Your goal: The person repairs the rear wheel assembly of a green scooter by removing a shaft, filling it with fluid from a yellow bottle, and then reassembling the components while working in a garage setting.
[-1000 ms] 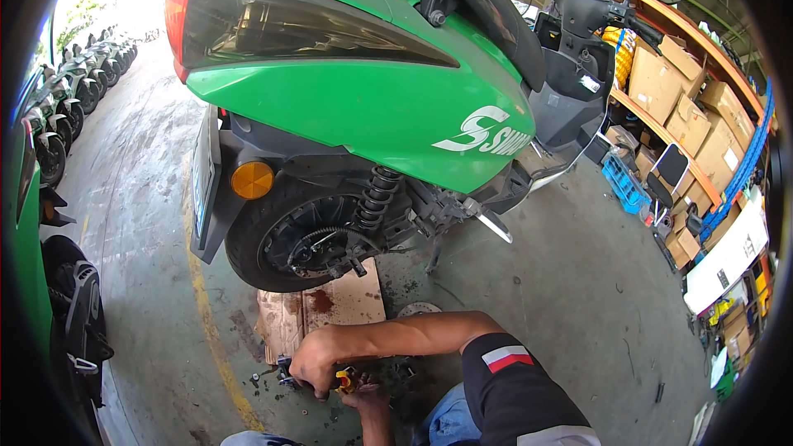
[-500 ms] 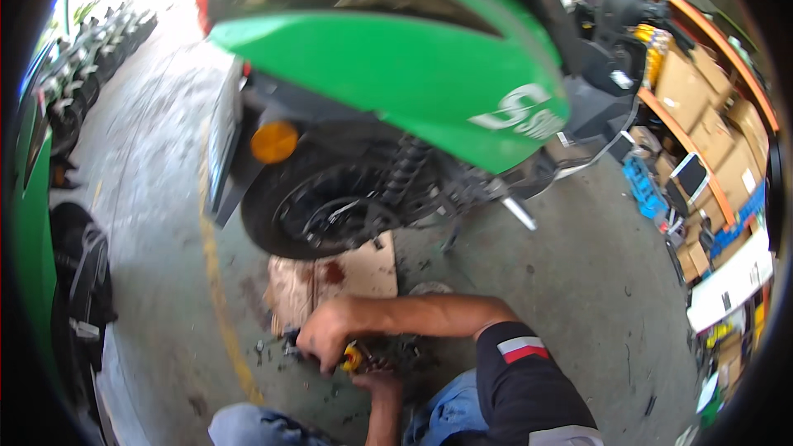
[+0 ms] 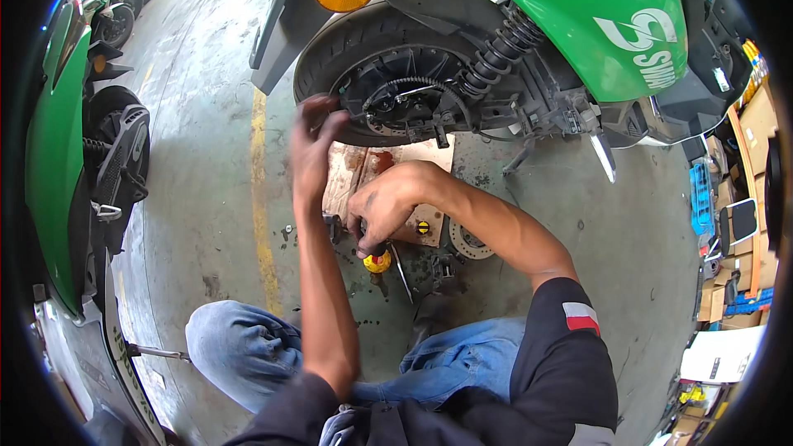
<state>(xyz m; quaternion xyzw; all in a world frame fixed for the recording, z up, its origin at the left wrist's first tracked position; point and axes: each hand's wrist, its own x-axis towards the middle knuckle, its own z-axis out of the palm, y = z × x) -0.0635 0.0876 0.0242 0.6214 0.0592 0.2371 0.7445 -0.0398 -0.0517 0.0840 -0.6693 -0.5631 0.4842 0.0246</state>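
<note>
My left hand (image 3: 314, 139) is raised beside the rear wheel's tyre (image 3: 330, 74), blurred, fingers curved and apart, with nothing seen in it. Lower down, my right hand (image 3: 388, 206) has its fingers curled downward onto a small rounded yellow thing with red on it (image 3: 377, 263); its kind is unclear and the fingers partly cover it. Close by lies a thin metal rod-like tool (image 3: 402, 274). A round yellow-and-black cap (image 3: 423, 228) rests on the stained cardboard (image 3: 425, 161). Dark parts (image 3: 443, 272) and a brake disc (image 3: 471, 241) are on the floor to the right.
A green scooter (image 3: 578, 16) stands over the work spot, its stand (image 3: 519, 157) reaching the floor. Another green scooter (image 3: 62, 157) is at the left. Shelves with cardboard boxes (image 3: 756, 132) line the right. A yellow line (image 3: 258, 198) crosses the floor.
My left hand has moved from beside the right hand up and forward to the wheel. The right hand stays low by the yellow thing. The view has shifted, showing more of my legs.
</note>
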